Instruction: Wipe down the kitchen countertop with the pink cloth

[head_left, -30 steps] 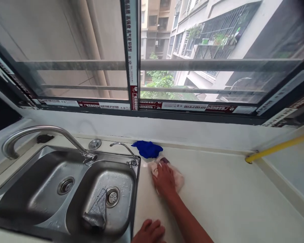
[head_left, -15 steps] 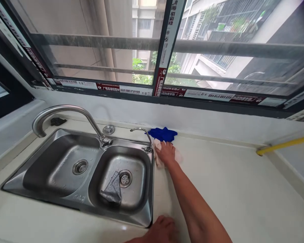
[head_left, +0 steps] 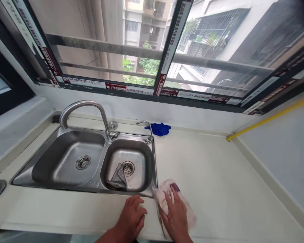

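- From my end, I have the right fingers (head_left: 177,201) spread wide and flat on the pink cloth (head_left: 166,187); it lies under them on the worktop (head_left: 218,175), spilling out to both sides.
- I see a dark patch on that cloth, just past the right fingertips.
- My left fingers (head_left: 133,201) are half curled and hold nothing; I cannot tell whether they touch the worktop.
- Ahead of the left fingers I have the sink (head_left: 98,172), with a grey cloth (head_left: 118,177) in its nearer, smaller basin.
- Well beyond the right fingers, a blue cloth (head_left: 161,129) lies beside the small tap (head_left: 151,131).
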The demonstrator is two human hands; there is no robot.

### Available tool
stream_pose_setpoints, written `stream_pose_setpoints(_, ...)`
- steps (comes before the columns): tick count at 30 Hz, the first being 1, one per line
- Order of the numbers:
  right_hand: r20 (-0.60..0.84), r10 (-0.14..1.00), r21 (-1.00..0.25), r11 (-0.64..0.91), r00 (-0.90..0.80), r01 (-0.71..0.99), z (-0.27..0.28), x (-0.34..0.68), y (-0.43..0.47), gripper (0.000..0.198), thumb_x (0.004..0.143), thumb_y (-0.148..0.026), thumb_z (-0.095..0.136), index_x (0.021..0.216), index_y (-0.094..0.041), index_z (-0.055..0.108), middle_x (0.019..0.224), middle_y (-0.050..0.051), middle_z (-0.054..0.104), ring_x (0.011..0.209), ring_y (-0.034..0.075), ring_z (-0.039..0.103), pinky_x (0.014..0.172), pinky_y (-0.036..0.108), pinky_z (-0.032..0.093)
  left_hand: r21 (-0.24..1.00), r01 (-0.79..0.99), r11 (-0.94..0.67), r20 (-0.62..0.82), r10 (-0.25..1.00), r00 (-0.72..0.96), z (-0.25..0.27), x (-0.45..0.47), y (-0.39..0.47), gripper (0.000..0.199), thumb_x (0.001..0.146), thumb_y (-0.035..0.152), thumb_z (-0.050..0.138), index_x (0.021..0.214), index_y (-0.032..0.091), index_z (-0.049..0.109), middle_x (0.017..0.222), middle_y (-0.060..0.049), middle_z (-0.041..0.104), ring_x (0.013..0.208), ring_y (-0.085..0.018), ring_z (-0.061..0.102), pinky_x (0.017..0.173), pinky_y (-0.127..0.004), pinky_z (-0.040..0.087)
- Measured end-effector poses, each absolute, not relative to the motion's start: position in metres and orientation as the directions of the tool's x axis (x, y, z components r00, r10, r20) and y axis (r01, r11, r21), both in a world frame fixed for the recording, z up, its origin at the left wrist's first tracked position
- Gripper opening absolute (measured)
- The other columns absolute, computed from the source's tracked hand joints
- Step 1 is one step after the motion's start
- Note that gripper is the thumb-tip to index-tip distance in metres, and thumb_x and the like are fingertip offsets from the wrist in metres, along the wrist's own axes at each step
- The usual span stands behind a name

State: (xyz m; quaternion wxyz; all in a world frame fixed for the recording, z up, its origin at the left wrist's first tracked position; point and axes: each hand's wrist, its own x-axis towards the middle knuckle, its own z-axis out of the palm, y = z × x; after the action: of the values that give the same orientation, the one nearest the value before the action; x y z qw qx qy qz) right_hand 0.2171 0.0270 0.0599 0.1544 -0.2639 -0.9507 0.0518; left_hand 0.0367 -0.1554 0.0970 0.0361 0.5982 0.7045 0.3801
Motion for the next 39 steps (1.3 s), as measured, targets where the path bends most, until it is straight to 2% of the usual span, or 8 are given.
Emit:
stream_pose_setpoints(7,0.194,0.61,-0.097,0.792,-0.769,0.603,0.07,0.235,0.029,0.047,0.093,-0.04,0.05,0.138,-0.024,0.051,0.152,0.014,0.037,0.138,0.031,0.036,0.108,0.049,0.034,0.453,0.882,0.128,0.277,0.92,-0.276,0.079,0.019,-0.168,0.027,0.082,0.016,0.059,0.108,0.024,0.065,0.125,-0.01,0.06,0.123,-0.03,0.05,0.101,-0.051,0.043)
stream_pose_setpoints(11,0.107,0.829,-0.089,0.558,-0.549,0.825,0.098,0.181,0.087,0.048,0.093,-0.042,0.056,0.136,-0.022,0.055,0.147,0.012,0.044,0.136,0.028,0.036,0.11,0.043,0.031,0.408,0.903,0.133,0.24,0.939,-0.247,0.073,0.016,-0.168,0.03,0.085,0.024,0.061,0.115,0.024,0.064,0.13,-0.011,0.059,0.127,-0.031,0.049,0.104,-0.052,0.041)
stream_pose_setpoints(16,0.114,0.938,-0.115,0.339,-0.327,0.934,0.103,0.154,0.079,0.046,0.097,-0.044,0.051,0.135,-0.019,0.056,0.149,0.018,0.04,0.13,0.036,0.039,0.103,0.051,0.033,0.468,0.879,0.089,0.29,0.924,-0.248,0.074,0.009,-0.171,0.035,0.091,0.028,0.054,0.125,0.021,0.058,0.129,-0.011,0.06,0.128,-0.029,0.05,0.106,-0.051,0.043)
stream_pose_setpoints(23,0.099,0.784,-0.309,0.61,-0.613,0.73,0.09,0.123,-0.068,0.049,0.086,-0.035,0.066,0.132,-0.023,0.056,0.151,0.014,0.039,0.136,0.034,0.033,0.111,0.053,0.025,0.603,0.795,0.071,0.363,0.863,-0.352,0.066,-0.001,-0.173,0.047,0.094,0.039,0.05,0.137,0.02,0.047,0.134,-0.014,0.055,0.129,-0.028,0.05,0.108,-0.051,0.044)
stream_pose_setpoints(28,0.078,0.649,-0.356,0.727,-0.756,0.587,0.089,0.152,-0.047,0.051,0.081,-0.041,0.074,0.129,-0.033,0.057,0.15,0.003,0.042,0.137,0.031,0.03,0.112,0.05,0.023,0.61,0.79,0.068,0.395,0.838,-0.377,0.058,-0.005,-0.172,0.049,0.095,0.042,0.048,0.139,0.019,0.043,0.136,-0.015,0.05,0.131,-0.028,0.047,0.109,-0.053,0.044)
stream_pose_setpoints(34,0.087,0.965,-0.066,0.254,-0.248,0.965,0.1,0.283,0.068,0.04,0.093,-0.044,0.061,0.131,-0.032,0.059,0.145,0.01,0.043,0.121,0.034,0.042,0.096,0.05,0.035,0.584,0.81,0.054,0.363,0.875,-0.32,0.068,-0.003,-0.17,0.046,0.095,0.037,0.05,0.137,0.019,0.044,0.137,-0.014,0.049,0.132,-0.027,0.045,0.11,-0.052,0.042)
stream_pose_setpoints(37,0.102,0.994,-0.049,-0.039,0.043,0.998,0.103,0.307,0.095,0.048,0.096,-0.056,0.053,0.136,-0.028,0.056,0.134,0.015,0.048,0.115,0.037,0.045,0.091,0.052,0.037,0.604,0.796,0.039,0.371,0.87,-0.324,0.072,-0.001,-0.17,0.044,0.096,0.037,0.049,0.136,0.018,0.044,0.136,-0.015,0.049,0.132,-0.026,0.045,0.11,-0.051,0.042)
stream_pose_setpoints(39,0.1,0.991,-0.054,-0.08,0.085,0.995,0.101,0.294,0.087,0.05,0.096,-0.055,0.053,0.136,-0.025,0.055,0.129,0.018,0.05,0.113,0.038,0.046,0.09,0.052,0.037,0.625,0.78,0.032,0.36,0.875,-0.324,0.073,0.0,-0.17,0.044,0.096,0.037,0.048,0.136,0.018,0.044,0.136,-0.015,0.048,0.133,-0.026,0.045,0.111,-0.051,0.041)
